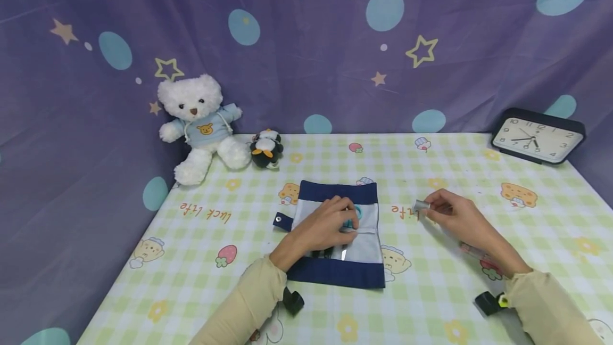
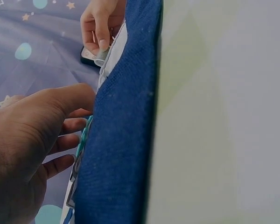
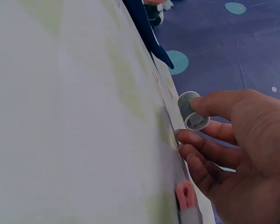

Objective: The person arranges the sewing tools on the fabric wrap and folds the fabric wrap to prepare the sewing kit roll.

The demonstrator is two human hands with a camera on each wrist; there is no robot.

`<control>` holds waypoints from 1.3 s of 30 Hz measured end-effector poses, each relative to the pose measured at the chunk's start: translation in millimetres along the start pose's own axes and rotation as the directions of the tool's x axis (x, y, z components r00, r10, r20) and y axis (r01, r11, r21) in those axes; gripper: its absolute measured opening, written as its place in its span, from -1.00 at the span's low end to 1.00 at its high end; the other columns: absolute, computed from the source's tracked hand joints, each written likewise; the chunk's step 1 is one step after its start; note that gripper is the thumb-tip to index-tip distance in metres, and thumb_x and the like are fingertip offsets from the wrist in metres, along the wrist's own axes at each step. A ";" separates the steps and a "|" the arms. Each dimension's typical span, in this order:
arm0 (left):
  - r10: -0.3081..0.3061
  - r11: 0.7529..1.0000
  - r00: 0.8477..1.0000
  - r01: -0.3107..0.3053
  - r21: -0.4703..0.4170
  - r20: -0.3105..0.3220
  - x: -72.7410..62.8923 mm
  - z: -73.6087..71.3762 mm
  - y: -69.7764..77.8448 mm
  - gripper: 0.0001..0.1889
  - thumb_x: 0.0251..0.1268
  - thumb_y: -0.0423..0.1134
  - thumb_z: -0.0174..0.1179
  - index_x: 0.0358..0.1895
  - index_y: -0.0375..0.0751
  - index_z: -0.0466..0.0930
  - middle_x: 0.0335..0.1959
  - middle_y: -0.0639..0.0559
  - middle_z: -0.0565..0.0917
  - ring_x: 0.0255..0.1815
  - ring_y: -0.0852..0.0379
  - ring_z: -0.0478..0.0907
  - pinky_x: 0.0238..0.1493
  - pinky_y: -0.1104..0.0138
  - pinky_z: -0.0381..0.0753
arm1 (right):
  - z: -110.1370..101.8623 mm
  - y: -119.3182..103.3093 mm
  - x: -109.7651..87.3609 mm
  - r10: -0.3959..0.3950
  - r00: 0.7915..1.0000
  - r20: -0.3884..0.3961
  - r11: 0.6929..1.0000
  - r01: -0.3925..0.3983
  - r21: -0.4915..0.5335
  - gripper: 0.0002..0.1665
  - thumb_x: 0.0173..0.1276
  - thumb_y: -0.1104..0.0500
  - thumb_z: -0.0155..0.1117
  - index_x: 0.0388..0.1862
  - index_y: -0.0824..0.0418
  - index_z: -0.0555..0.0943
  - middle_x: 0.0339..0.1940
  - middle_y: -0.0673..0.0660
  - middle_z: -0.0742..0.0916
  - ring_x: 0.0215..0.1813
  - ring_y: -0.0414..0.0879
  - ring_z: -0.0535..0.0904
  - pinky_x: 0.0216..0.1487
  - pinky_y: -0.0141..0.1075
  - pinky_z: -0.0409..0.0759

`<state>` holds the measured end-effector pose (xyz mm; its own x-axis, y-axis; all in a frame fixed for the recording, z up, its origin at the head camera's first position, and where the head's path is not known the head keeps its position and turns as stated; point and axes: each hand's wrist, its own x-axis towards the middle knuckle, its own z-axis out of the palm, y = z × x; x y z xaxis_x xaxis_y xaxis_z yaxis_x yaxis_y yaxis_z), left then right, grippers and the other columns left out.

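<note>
A thread spool with grey thread and pale rims is pinched between the thumb and index finger of my right hand, just right of the pouch. My left hand rests over an unfolded navy and pale-grey fabric pouch, its fingers loosely bent. Beneath those fingers, teal-handled scissors show in the pouch, partly hidden by the hand. Dark and metal tools are tucked in below. In the left wrist view the fingertips come right at the pouch's edge beside the teal handle.
A pink-ended item lies on the checked tablecloth below my right wrist. A snap strap sticks out on the pouch's left. Farther back are a white teddy bear, a penguin toy and a black clock.
</note>
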<state>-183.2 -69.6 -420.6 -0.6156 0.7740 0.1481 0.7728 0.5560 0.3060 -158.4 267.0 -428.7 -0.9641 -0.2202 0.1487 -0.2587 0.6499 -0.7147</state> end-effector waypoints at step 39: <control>0.006 0.997 1.000 -0.007 -0.077 -0.016 0.1 0.9 -4.4 -0.95 0.44 -0.17 0.34 -0.16 0.00 0.74 0.02 0.05 0.58 -0.02 0.08 0.42 0.01 0.25 0.43 | 61.5 -52.4 23.3 -0.231 0.970 0.072 0.958 0.214 0.188 -0.84 0.47 0.21 0.39 -0.02 0.22 0.72 -0.30 -0.06 0.66 -0.28 -0.15 0.56 -0.23 -0.27 0.56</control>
<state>-186.5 -71.7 -422.8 -0.6133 0.7723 0.1653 0.7631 0.5255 0.3762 -163.7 183.0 -429.8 -0.8713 -0.4159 0.2605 -0.4432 0.4389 -0.7817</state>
